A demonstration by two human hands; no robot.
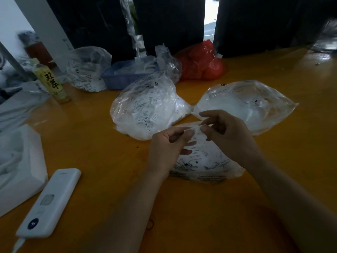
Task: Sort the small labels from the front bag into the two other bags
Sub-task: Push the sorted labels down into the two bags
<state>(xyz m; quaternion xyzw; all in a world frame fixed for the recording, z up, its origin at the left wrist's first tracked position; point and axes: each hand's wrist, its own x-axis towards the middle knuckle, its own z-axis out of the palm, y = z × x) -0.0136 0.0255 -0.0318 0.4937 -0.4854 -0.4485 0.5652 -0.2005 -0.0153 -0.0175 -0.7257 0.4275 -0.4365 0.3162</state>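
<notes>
The front bag (206, 161), clear plastic with black print, lies on the orange table under my hands. My left hand (167, 145) and my right hand (228, 132) together pinch a small white label (194, 128) just above that bag, one hand at each end. Behind on the left stands a bulging clear bag (145, 110) full of small white labels. To the right behind lies a flatter clear bag (246, 105) with white contents.
A white power bank (49, 201) with a cable lies front left beside a white foam box (18, 167). A drink bottle (52, 83), a blue basket (120, 77), another clear bag (85, 70) and a red bag (202, 61) stand at the back.
</notes>
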